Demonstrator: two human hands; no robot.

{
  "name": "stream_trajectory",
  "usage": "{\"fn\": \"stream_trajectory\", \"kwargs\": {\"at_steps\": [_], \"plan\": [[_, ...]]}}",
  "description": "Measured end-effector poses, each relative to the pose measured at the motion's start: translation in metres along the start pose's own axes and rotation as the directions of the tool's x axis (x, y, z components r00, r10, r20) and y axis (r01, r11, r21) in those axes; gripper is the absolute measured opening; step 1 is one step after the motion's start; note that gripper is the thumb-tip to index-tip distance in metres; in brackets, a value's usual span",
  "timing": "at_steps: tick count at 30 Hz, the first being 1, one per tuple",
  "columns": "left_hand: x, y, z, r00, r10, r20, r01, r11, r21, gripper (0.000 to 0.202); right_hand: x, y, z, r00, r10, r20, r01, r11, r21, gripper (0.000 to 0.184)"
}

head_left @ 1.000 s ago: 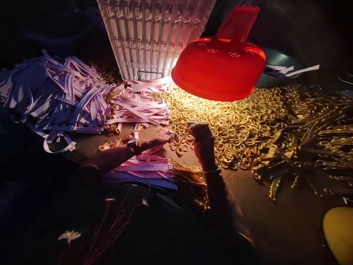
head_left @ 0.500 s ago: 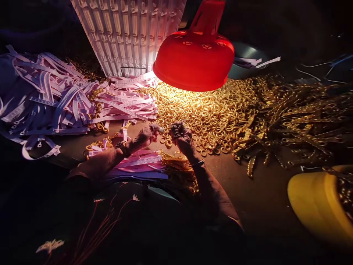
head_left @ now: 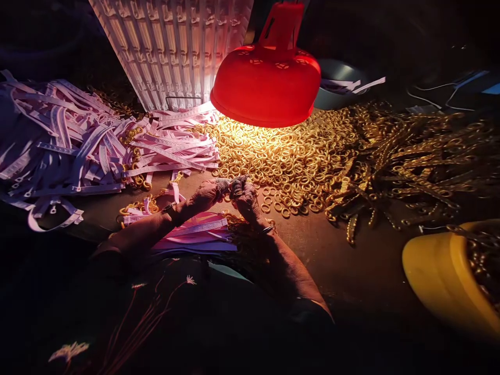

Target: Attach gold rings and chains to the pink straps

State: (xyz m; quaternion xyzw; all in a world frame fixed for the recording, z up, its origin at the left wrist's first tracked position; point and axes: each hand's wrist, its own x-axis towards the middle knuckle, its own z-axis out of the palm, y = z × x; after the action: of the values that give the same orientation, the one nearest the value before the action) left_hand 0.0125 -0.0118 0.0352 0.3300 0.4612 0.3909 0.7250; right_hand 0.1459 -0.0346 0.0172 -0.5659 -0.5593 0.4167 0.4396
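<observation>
Under the lamp, my left hand (head_left: 209, 194) and my right hand (head_left: 244, 197) meet, both with fingers closed and dark coverings on some fingertips. What they pinch between them is too small and shaded to make out. Just beyond the hands spreads a heap of gold rings (head_left: 289, 166). Beneath my forearms lies a bundle of pink straps (head_left: 195, 232), with gold pieces at its right end partly hidden by my right wrist. A few loose rings (head_left: 275, 203) rest right of my right hand.
A red lamp (head_left: 265, 86) hangs low over the heap. Pink straps (head_left: 66, 135) pile up at left. Long twisted gold pieces (head_left: 422, 161) lie at right. A yellow container (head_left: 433, 276) stands front right, a bowl (head_left: 339, 94) behind the lamp, and a ribbed panel (head_left: 175, 47) at the back.
My right hand has moved left, from a small gap away until it touches my left hand. The whole view has shifted slightly.
</observation>
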Motion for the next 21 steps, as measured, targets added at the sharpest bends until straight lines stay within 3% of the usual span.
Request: {"fn": "stream_trajectory", "kwargs": {"at_steps": [4, 10, 13, 16, 18, 21], "plan": [[-0.001, -0.007, 0.002, 0.993, 0.118, 0.024, -0.120, 0.989, 0.084, 0.006, 0.004, -0.004, -0.001, 0.998, -0.053, -0.019, 0.052, 0.998, -0.045, 0.030], [-0.002, -0.014, 0.008, 0.960, 0.270, 0.077, -0.280, 0.938, 0.203, 0.014, 0.019, 0.003, -0.001, 1.000, 0.009, 0.020, -0.008, 0.998, -0.059, 0.033], [-0.001, -0.009, 0.007, 0.980, 0.187, 0.067, -0.197, 0.952, 0.235, 0.007, 0.025, 0.001, -0.005, 0.998, -0.019, 0.055, 0.021, 0.999, -0.042, 0.035], [-0.003, 0.002, 0.002, 0.999, 0.016, 0.045, -0.026, 0.973, 0.228, 0.018, 0.025, -0.009, -0.015, 0.987, -0.148, 0.056, 0.155, 0.980, -0.129, 0.038], [-0.009, 0.012, -0.002, 0.996, -0.066, 0.054, 0.054, 0.981, 0.188, 0.026, 0.018, -0.021, -0.024, 0.966, -0.209, 0.150, 0.239, 0.946, -0.219, 0.038], [-0.025, 0.030, -0.007, 0.985, -0.125, 0.115, 0.108, 0.983, 0.151, 0.032, -0.006, -0.041, -0.036, 0.922, -0.174, 0.346, 0.295, 0.894, -0.337, 0.040]]}}
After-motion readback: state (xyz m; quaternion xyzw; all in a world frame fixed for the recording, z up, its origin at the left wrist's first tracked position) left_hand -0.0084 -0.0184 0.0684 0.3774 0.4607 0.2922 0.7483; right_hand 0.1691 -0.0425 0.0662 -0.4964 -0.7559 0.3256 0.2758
